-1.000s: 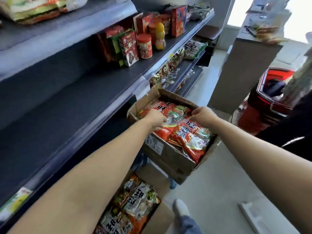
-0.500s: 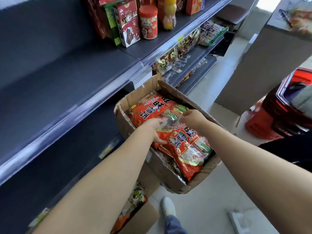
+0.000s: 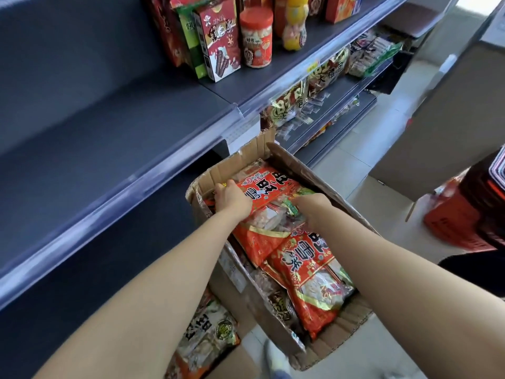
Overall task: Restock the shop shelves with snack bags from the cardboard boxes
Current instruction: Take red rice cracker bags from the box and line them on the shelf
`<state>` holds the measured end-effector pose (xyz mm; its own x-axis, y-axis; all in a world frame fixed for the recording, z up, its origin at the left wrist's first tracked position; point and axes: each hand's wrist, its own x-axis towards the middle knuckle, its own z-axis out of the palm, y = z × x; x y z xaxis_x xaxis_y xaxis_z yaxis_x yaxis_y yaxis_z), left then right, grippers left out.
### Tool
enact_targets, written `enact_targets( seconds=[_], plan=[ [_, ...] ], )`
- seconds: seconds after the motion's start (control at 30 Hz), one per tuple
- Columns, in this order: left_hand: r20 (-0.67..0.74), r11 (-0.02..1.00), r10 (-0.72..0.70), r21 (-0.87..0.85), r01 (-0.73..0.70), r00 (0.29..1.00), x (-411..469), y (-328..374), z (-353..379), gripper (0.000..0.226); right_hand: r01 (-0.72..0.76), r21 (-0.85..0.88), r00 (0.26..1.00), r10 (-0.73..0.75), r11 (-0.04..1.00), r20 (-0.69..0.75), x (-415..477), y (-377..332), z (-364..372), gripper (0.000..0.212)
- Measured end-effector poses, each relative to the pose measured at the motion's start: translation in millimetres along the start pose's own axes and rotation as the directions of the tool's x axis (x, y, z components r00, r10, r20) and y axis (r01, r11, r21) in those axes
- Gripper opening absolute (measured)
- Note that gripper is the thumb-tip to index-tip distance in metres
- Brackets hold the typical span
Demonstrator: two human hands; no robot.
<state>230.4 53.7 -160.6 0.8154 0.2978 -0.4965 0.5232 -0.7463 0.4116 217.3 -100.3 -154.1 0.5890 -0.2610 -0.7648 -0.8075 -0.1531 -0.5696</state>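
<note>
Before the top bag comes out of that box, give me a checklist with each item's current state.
1. Left hand grips the top bag at its left edge: ok.
2. Right hand at its right edge, fingers hidden: cannot tell.
3. Cardboard box flaps open above the bag: ok.
4. Shelf above the box has bare space: ok.
5. Top bag free of the lower bags: cannot tell.

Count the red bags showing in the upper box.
2: far bag, gripped by left hand and right hand; near bag. More may hide beneath.

Dark shelf (image 3: 109, 132) with snack cartons (image 3: 218, 45), jar (image 3: 256, 39)
</note>
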Motion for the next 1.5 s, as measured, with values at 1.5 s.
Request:
enact_targets(
  seconds=[1.5],
  plan=[
    [-0.063, 0.638, -0.189, -0.767, 0.074, 0.98, -141.6, -179.1, -236.7, 0.04, 0.437, -0.097, 0.789, -0.33, 0.894, 0.518, -229.7, -94.1, 121.4, 0.013]
  ],
)
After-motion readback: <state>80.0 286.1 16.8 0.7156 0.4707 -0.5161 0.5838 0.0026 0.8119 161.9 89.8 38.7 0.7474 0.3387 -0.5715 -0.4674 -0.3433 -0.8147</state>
